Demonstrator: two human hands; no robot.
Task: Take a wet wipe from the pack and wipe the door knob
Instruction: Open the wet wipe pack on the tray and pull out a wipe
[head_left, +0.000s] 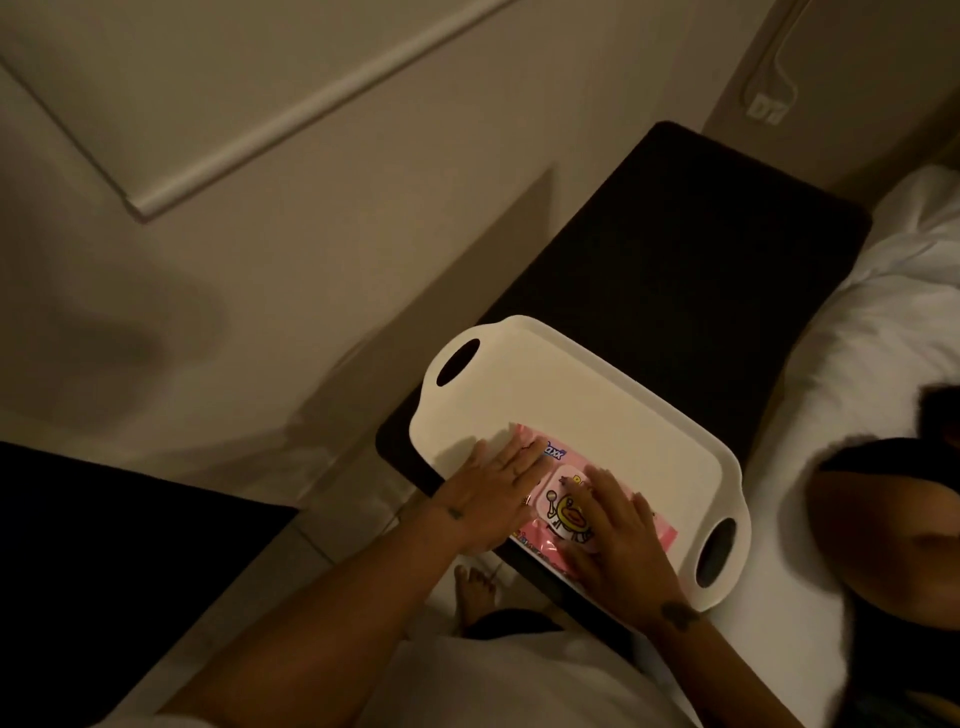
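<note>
Both hands lie flat on the pink pack of wipes (558, 514) in the white tray (613, 415): left hand (491, 496) on its near end, right hand (615, 530) across the lid, fingers spread, gripping nothing.

Both hands, left hand (491, 493) and right hand (618, 535), rest flat on the wipe pack (550, 488) (pink) in a tray (597, 395).

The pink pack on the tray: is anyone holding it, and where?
Both hands rest flat on the wet wipe pack: left hand on its left end, right hand over the lid; nothing lifted.
</note>
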